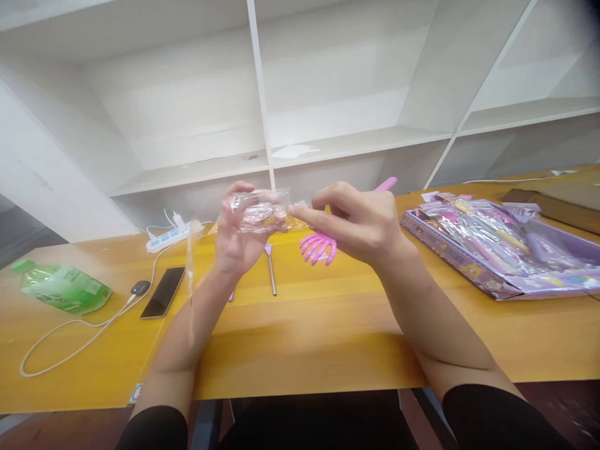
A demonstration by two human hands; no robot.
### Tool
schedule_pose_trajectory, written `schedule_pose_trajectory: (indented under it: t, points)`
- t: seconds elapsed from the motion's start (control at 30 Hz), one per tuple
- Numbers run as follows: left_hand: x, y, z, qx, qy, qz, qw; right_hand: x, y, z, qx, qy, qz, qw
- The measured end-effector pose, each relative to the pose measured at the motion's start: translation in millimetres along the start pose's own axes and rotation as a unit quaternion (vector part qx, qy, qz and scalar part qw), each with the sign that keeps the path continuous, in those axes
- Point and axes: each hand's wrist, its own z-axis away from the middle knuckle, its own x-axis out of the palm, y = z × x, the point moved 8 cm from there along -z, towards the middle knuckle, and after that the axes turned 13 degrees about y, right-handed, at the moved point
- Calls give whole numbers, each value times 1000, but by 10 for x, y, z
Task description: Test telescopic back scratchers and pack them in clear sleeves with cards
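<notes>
Fingers of the left hand (241, 234) are closed on a crumpled clear wrapper (260, 211), held up over the worktop (300, 337). Fingers of the right hand (363, 219) are curled around a pink scratcher (320, 247), its hand-shaped head hanging below the palm and the end of its handle showing above the knuckles. The right index finger points at the near edge of the wrapper; whether it touches cannot be told.

Below and between the hands, a slim metal rod (272, 272) with a small hand-shaped head lies on the worktop, head away from the person. A short pink tip (231, 296) shows beside the left wrist, the rest hidden. A thin clear strip (190, 281), blurred, stands out in front of the left forearm.

To the right, a purple patterned tray (473, 275) bears a heap of bagged scratchers (497, 240) in pink, yellow and purple. Behind it, at the far right, is a brown box (553, 203).

To the left lie a dark phone (163, 292), a small black device (140, 287) beside a white cable (70, 323), and a green bottle (65, 287) on its side. A white power strip (169, 239) rests farther back, near the white shelving (328, 75).
</notes>
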Motion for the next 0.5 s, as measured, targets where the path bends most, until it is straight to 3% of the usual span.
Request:
schedule_pose_trajectory:
  t: [0.27,0.4,0.5]
  points:
    - [-60,91,-58,100,-120,-77,985,12,-84,24,-39,-34,-73,996]
    - [-157,239,-111,161,-79,-131,975,70,-58,16,3,-61,-115,992]
    - [-198,274,-127,170,-40,-154,973,113,-35,17,18,-67,-131,989]
